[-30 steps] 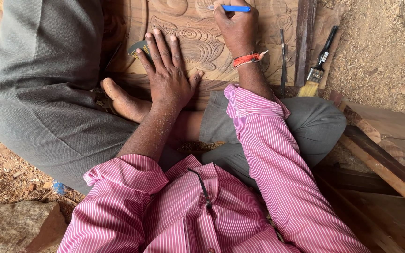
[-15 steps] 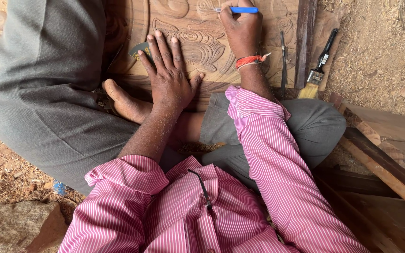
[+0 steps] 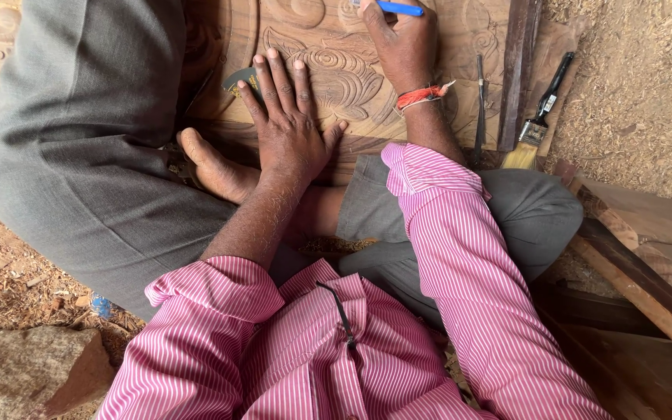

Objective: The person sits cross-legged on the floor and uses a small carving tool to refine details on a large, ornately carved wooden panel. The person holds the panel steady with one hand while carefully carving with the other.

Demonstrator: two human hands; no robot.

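Note:
A carved wooden panel point(image 3: 351, 74) with swirling relief lies flat before my crossed legs. My left hand point(image 3: 288, 124) rests flat on it, fingers spread, palm down near its front edge. A small dark piece point(image 3: 240, 78) lies just left of those fingers. At the top of the view, my right hand point(image 3: 402, 43) is closed around a blue pen point(image 3: 398, 8) held over the carving. An orange thread band circles my right wrist.
A paintbrush point(image 3: 540, 117) with a black handle lies on sawdust at the right. A thin metal tool point(image 3: 480, 101) and a dark wooden strip point(image 3: 516, 70) lie on the panel's right side. Planks point(image 3: 647, 264) lie at the right, a stone point(image 3: 33, 373) at lower left.
My right hand with the pen has shifted slightly upward on the panel. The left hand stays flat in place.

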